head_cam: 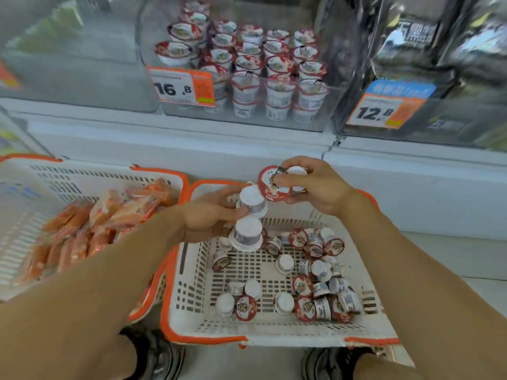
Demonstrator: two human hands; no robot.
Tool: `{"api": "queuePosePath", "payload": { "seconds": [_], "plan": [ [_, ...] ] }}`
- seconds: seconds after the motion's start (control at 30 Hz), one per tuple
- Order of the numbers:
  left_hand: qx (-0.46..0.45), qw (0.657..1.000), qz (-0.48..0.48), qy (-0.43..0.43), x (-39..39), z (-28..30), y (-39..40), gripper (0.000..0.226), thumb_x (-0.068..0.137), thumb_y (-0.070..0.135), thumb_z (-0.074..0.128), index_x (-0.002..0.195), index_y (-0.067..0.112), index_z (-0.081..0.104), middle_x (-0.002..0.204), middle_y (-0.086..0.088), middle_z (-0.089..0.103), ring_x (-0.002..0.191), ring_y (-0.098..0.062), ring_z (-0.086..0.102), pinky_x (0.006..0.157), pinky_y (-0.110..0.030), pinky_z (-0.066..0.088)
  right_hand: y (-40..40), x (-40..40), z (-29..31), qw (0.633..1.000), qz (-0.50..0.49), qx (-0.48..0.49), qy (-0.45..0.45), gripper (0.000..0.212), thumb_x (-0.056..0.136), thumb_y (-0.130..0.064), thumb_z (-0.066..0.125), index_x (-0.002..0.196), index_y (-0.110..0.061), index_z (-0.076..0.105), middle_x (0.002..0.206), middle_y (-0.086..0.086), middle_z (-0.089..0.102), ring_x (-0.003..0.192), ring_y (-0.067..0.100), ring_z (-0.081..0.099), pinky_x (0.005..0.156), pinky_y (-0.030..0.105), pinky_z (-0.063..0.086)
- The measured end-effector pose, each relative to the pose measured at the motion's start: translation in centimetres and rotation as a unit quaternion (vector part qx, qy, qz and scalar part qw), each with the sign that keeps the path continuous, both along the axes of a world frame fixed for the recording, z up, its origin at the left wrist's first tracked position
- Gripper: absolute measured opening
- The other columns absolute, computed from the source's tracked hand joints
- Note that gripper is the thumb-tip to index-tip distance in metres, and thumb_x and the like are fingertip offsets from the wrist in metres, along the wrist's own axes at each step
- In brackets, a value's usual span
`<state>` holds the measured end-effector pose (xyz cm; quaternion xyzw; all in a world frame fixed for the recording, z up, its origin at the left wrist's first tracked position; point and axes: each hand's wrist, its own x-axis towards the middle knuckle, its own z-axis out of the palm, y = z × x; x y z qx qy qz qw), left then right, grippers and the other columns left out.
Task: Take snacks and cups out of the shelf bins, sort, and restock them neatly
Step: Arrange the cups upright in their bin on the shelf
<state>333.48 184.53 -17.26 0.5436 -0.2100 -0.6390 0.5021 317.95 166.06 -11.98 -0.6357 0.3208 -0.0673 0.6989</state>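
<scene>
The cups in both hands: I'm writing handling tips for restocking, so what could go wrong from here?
1. The left hand holds a stack of cups only at its upper part; the lower cup may slip off into the basket.
2. The right hand pinches a red-lidded cup tilted on its side, so it could drop.
3. Loose cups in the basket lie jumbled; a falling one may dent lids.

Small white cups with red lids lie tumbled in the white orange-rimmed basket point(192, 292): a loose heap of cups point(318, 281). A stack of upturned cups point(248, 218) and a tilted single cup point(277, 183) are held above it. More cups point(263, 69) stand stacked in the clear shelf bin point(326, 116). Orange snack packets point(101, 223) fill the left basket point(63, 176).
</scene>
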Motion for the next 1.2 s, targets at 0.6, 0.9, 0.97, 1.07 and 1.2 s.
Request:
{"api": "queuePosePath", "payload": {
  "seconds": [0.6, 0.9, 0.97, 1.07, 1.2],
  "plan": [
    [-0.166, 0.912, 0.295, -0.231, 9.0, 18.3, -2.3, 0.045, 0.085, 0.006, 0.074, 0.120, 0.028, 0.057, 0.113, -0.006, 0.071, 0.101, -0.028, 0.069, 0.070, -0.043, 0.060, -3.9, 19.3, 16.3, 0.945, -0.309, -0.060, -0.083, 0.028, 0.074, -0.019, 0.089, 0.082, -0.012, 0.064, 0.088, 0.005, 0.067, 0.070, 0.014, 0.063, 0.067, 0.031, 0.063],
    [-0.184, 0.891, 0.305, -0.282, 13.0, 17.2, -2.2, 0.043, 0.085, 0.009, 0.076, 0.115, 0.032, 0.057, 0.094, 0.006, 0.077, 0.086, -0.015, 0.072, 0.077, -0.041, 0.059, -8.0, 30.5, 14.0, 0.968, -0.236, -0.086, 0.026, 0.017, 0.087, -0.012, 0.077, 0.092, -0.005, 0.063, 0.090, 0.007, 0.058, 0.076, 0.017, 0.058, 0.087, 0.032, 0.059],
    [-0.190, 0.885, 0.289, -0.313, 13.7, 17.1, -2.0, 0.042, 0.085, 0.011, 0.076, 0.116, 0.032, 0.057, 0.092, 0.006, 0.077, 0.079, -0.009, 0.071, 0.068, -0.031, 0.055, -8.6, 31.4, 13.9, 0.969, -0.229, -0.091, 0.030, 0.016, 0.083, -0.009, 0.080, 0.085, -0.008, 0.064, 0.098, 0.007, 0.061, 0.087, 0.017, 0.062, 0.081, 0.028, 0.060],
    [-0.184, 0.879, 0.285, -0.335, 14.0, 17.0, -1.8, 0.042, 0.085, 0.015, 0.076, 0.116, 0.034, 0.057, 0.094, 0.008, 0.076, 0.076, -0.005, 0.070, 0.062, -0.021, 0.050, -9.3, 31.0, 13.6, 0.967, -0.214, -0.128, 0.047, 0.010, 0.085, 0.002, 0.073, 0.090, -0.004, 0.067, 0.105, 0.008, 0.065, 0.091, 0.018, 0.069, 0.079, 0.029, 0.061],
    [-0.174, 0.885, 0.281, -0.329, 13.7, 17.2, -2.0, 0.043, 0.084, 0.016, 0.076, 0.117, 0.035, 0.056, 0.099, 0.008, 0.076, 0.088, -0.011, 0.072, 0.079, -0.039, 0.059, -10.0, 29.0, 13.3, 0.898, -0.217, -0.368, 0.102, 0.035, 0.090, -0.013, 0.069, 0.124, -0.009, 0.065, 0.126, 0.007, 0.065, 0.108, 0.021, 0.065, 0.089, 0.024, 0.053]
  ]
}}
